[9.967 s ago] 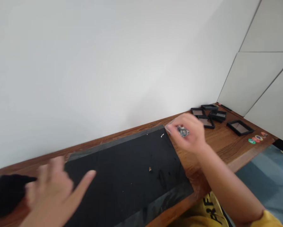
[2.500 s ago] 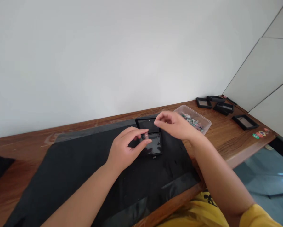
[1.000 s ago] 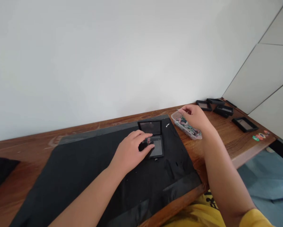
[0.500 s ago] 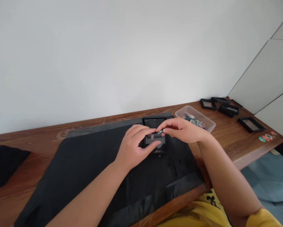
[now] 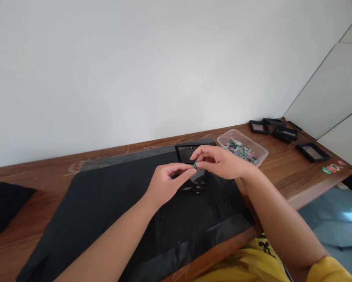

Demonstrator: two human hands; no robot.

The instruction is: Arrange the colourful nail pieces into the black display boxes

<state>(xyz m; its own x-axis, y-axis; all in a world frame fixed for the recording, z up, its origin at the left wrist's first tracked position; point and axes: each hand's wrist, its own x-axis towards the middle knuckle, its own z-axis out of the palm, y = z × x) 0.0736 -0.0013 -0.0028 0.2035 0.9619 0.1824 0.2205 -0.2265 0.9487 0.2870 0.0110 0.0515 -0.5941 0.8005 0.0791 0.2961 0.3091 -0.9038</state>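
Fingertips of both hands meet on a tiny green stone chip [image 5: 195, 165], pinched between the left hand [image 5: 164, 186] and right hand [image 5: 221, 161] just above the open black hinged display case [image 5: 188, 153], probably to line it up. At two o'clock, within reach, sits a clear plastic tub of mixed chips [image 5: 242, 146]. A black cloth mat [image 5: 111, 203] lies beneath.
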